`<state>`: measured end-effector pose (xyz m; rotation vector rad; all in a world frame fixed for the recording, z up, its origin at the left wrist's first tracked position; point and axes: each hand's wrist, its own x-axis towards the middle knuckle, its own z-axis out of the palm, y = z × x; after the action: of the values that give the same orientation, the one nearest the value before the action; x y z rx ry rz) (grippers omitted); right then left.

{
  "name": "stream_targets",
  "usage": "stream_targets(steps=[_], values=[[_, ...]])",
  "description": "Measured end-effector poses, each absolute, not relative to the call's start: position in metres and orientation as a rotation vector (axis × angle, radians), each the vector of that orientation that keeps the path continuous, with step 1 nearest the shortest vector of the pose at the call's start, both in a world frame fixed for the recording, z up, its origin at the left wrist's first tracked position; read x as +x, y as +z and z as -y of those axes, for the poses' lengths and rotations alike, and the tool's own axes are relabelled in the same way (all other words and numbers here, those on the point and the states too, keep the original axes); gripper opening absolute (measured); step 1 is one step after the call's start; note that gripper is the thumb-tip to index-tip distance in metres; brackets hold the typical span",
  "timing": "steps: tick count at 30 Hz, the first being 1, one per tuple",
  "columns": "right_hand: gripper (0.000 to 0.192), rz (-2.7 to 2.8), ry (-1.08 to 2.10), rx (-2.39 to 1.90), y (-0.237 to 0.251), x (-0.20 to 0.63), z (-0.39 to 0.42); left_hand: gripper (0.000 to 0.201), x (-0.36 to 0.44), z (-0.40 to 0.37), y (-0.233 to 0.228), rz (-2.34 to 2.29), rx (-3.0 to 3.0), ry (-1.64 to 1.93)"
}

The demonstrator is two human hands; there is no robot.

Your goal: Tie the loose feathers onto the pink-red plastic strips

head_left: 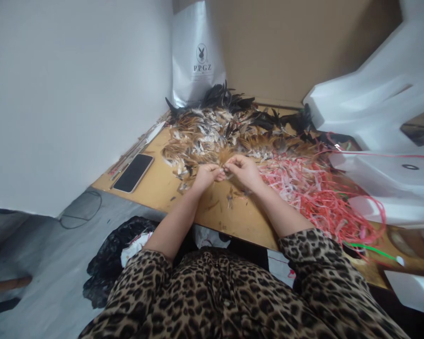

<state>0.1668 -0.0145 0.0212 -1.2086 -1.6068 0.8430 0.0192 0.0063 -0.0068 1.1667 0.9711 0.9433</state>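
Note:
My left hand (207, 173) and my right hand (244, 170) meet at the near edge of a big pile of brown, white and black feathers (226, 127) on a wooden table (155, 181). Both hands pinch a small bunch of brown feathers (226, 162) between their fingertips. The fingers hide how the bunch is held together. A few loose feathers (233, 194) lie on the table just below my hands.
A heap of pink and red strips (311, 188) lies to the right of my hands. A black phone (133, 173) lies at the table's left edge. A white bag (198, 56) stands behind the feathers. White foam pieces (381, 99) crowd the right side. A black bag (116, 254) sits on the floor.

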Motion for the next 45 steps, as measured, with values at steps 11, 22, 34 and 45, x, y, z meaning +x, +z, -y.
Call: stream_targets(steps=[11, 22, 34, 45], values=[[0.017, 2.462, 0.261, -1.085, 0.061, 0.167, 0.030, 0.012, 0.023, 0.004, -0.015, -0.855, 1.506, 0.643], [0.019, 1.751, 1.164, -1.217, 0.028, 0.202, 0.001, 0.025, 0.025, 0.013, 0.005, -0.746, 1.388, 0.782], [0.022, 1.770, 0.979, -1.288, 0.021, 0.180, 0.008, 0.015, 0.024, -0.006, -0.009, -1.031, 1.033, 1.011], [0.015, 2.294, 0.452, -1.162, 0.041, 0.177, 0.021, 0.012, 0.021, 0.007, -0.010, -0.887, 1.603, 0.666]])
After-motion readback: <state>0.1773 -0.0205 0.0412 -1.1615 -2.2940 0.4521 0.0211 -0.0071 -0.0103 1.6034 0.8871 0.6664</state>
